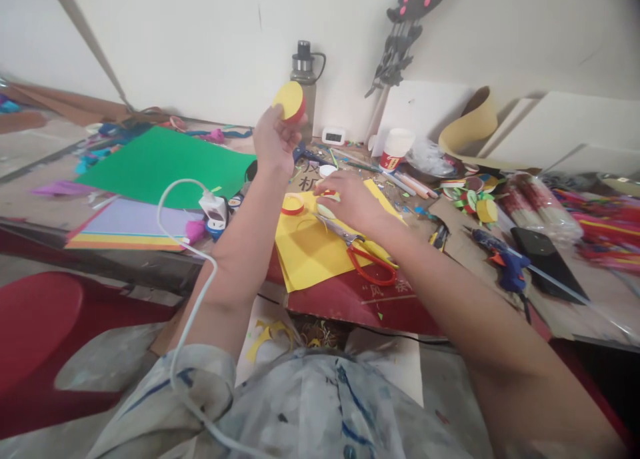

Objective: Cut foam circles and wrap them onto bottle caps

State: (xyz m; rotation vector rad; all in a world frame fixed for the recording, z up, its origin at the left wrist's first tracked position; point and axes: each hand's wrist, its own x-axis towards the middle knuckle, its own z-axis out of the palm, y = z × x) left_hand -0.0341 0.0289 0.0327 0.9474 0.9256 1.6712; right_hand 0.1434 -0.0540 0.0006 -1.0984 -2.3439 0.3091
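Raised in front of the bottle, my left hand (274,139) is closed on a round yellow disc with a red rim (289,100). Lower down, my right hand (356,197) hovers at or just above the yellow paper sheets (307,262), its fingers curled together. A bit of red and yellow shows at those fingertips, too small to name. Red-handled scissors (373,269) lie under that hand on the paper. Left of it rests another round yellow piece with a red rim (293,204). Behind the fingers is a white round lid (327,171).
A green sheet (165,169) and stacked coloured paper (133,225) lie left. A white cable with a plug (216,209) crosses my left forearm. The bottle (303,65) and paper cup (397,149) stand behind. A glue gun (507,262) and black phone (547,262) lie right.
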